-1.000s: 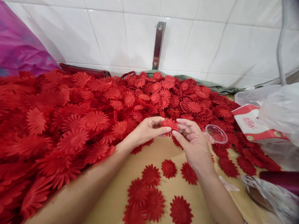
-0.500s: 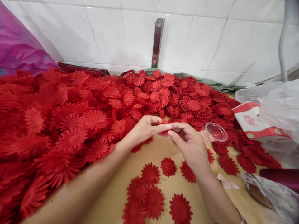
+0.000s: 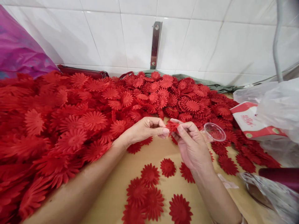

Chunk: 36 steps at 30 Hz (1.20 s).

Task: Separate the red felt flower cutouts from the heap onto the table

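Note:
Between both hands, above the table, is a small red artificial flower (image 3: 172, 125) with narrow petals. My right hand (image 3: 195, 144) pinches its right side between thumb and fingers. My left hand (image 3: 147, 129) is closed in a pinch at the flower's left edge, the thumb lying over bent fingers; the fingertips hide what part of a petal they grip. Below the hands, several loose red flower pieces lie on the tan table, among them a single piece (image 3: 167, 167) and an overlapping cluster (image 3: 153, 202).
A large heap of red flower pieces (image 3: 93, 121) spreads across the left and back. At right are a clear plastic cup (image 3: 216, 132), a red-and-white box (image 3: 254, 121) and clear plastic bags (image 3: 280, 105). A tiled wall (image 3: 100, 37) with a metal bracket (image 3: 155, 46) rises behind.
My hands have moved slightly apart, the right one turning and shifting right, so more of the red flower shows between them. The camera view has shifted a little.

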Motion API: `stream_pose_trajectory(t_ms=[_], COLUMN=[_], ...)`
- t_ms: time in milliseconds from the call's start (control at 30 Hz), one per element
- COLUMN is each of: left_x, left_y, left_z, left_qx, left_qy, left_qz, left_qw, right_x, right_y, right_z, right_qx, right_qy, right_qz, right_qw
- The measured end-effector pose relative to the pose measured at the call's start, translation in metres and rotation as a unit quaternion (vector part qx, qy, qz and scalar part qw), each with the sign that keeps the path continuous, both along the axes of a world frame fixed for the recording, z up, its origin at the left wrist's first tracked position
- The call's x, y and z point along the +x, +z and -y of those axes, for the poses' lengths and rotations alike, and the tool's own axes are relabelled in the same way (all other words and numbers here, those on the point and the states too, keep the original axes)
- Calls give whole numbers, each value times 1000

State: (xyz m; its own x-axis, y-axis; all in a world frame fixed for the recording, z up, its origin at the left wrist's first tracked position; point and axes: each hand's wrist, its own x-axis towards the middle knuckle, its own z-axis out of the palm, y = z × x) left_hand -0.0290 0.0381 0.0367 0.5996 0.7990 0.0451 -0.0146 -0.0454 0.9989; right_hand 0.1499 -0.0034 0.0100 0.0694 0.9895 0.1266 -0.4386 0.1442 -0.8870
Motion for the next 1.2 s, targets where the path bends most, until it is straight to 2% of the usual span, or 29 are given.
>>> stream_pose_trajectory(t_ms=[167, 333, 400, 467, 533, 567, 600, 667, 767, 867, 933, 1000, 1200], left_x=[-13, -25, -28, -29, -28, -26, -24, -19, -11, -6, -4, -3, -1], left_y=[7, 15, 20, 30, 41, 46, 49, 51, 41, 28, 22, 19, 17], left_z=[-2, -4, -3, 1, 5, 7, 8, 9, 5, 0, -2, -2, -2], left_qx=[-5, -8, -1, 45, 117, 143, 153, 127, 58, 33, 38, 38, -21], left_qy=[-44, -76, -109, -117, -76, -48, -28, -27, -27, 45, 73, 75, 24], left_qz=[-29, -83, -169, -290, -370, -372, -352, -272, -148, -65, -37, -21, -56], left_qw=[999, 994, 980, 949, 919, 916, 923, 954, 987, 996, 996, 996, 998], right_x=[5, 7, 7, 7, 7, 7, 6, 5, 3, 2, 2, 2, 2], right_y=[-1, 0, -1, -1, 0, 1, 2, 5, 7, 6, 4, 2, 4], right_z=[-4, -7, -7, -6, -4, -2, 0, 4, 8, 7, 4, 2, 3], right_qx=[-8, 26, 33, 48, 78, 95, 110, 138, 165, 148, 119, 101, 107], right_qy=[-69, -88, -92, -85, -69, -61, -56, -55, -67, -67, -57, -55, -92], right_qz=[-25, 19, 47, 82, 135, 168, 202, 261, 314, 283, 226, 189, 208], right_qw=[997, 996, 994, 992, 985, 979, 972, 954, 933, 945, 965, 975, 968])
